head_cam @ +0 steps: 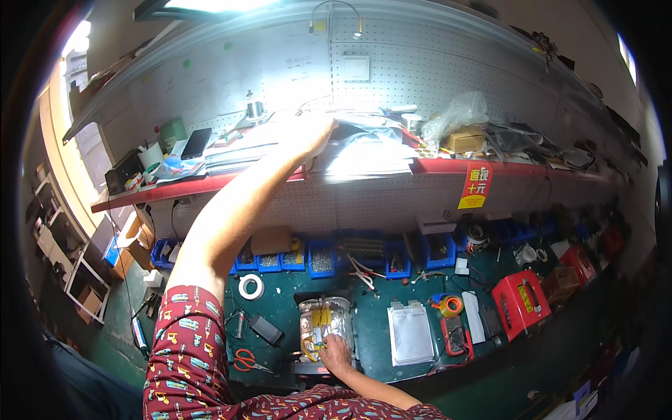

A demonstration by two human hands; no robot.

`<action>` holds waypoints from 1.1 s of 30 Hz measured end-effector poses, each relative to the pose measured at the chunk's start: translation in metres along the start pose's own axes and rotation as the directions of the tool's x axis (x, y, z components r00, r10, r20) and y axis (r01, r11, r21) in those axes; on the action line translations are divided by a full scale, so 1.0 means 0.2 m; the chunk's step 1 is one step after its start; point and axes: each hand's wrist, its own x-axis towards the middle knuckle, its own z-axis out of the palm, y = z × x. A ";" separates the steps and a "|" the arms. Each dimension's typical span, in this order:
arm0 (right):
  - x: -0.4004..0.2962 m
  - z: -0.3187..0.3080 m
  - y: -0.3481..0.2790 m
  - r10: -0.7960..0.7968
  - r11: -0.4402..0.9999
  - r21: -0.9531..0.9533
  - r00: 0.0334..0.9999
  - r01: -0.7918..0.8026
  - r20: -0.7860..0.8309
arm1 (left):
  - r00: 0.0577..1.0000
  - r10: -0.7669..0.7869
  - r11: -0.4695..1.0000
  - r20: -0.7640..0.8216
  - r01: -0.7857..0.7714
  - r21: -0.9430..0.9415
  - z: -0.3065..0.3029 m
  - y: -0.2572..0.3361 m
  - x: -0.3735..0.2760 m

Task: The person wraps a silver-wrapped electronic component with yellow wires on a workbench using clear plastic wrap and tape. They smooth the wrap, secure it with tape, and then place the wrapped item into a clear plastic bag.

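Observation:
My left hand (pixel 316 134) is stretched up to the papers on the shelf, in the glare of the lamp. Its fingers are washed out, so I cannot tell what it holds. Low in front of me, my right hand (pixel 336 353) rests with bent fingers on a silver-wrapped pack (pixel 342 318), which looks like a battery pack. Yellow tape or film and yellow wires lie on the pack, which sits in a dark frame. Whether the fingers pinch a wire is hidden. Orange-handled scissors (pixel 251 361) lie left of the pack; flat silver pouch cells (pixel 411 336) lie to its right.
A red-edged shelf (pixel 441 166) crosses above the bench, bearing papers, a phone (pixel 197 143) and plastic bags. Blue bins (pixel 321 260) line the bench's back. A white tape roll (pixel 251 287), a red multimeter (pixel 454 336) and a red machine (pixel 520 304) stand or lie around.

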 end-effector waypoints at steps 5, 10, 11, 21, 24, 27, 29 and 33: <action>0.00 -0.02 0.00 0.015 1.000 0.011 1.000 -0.015 -0.005 | 0.999 0.003 1.000 0.048 -0.002 -0.011 0.02 0.11 0.03; 0.00 0.01 -0.02 -0.004 0.998 0.060 1.000 0.004 -0.012 | 0.988 -0.119 0.974 -0.100 0.096 -0.207 0.01 0.13 -0.03; 0.00 0.02 -0.08 0.002 0.995 0.098 1.000 -0.004 0.024 | 0.981 -0.026 0.997 -0.190 0.012 -0.078 -0.04 0.09 -0.02; 0.03 -0.02 0.06 0.049 0.997 -0.061 0.999 -0.049 -0.002 | 0.944 0.057 0.940 -0.325 -0.160 -0.301 -0.19 0.13 -0.67; 0.03 -0.02 0.02 0.084 0.996 0.005 0.996 -0.084 -0.014 | 0.942 -0.108 0.837 -0.318 -0.086 -0.540 -0.18 -0.02 -1.09; 0.03 -0.06 -0.04 0.089 0.994 0.068 0.996 -0.090 0.025 | 0.934 -0.349 0.557 -0.072 0.146 -0.818 0.00 -0.24 -1.64; 0.02 -0.18 -0.14 -0.075 0.987 -0.147 0.996 0.067 -0.046 | 0.831 -0.472 0.242 0.296 0.445 -0.863 0.19 -0.35 -2.09; -0.07 -0.25 -0.19 0.228 0.575 0.621 0.834 -0.532 0.503 | 0.523 -0.439 -0.107 0.731 0.777 -0.621 0.42 -0.34 -2.67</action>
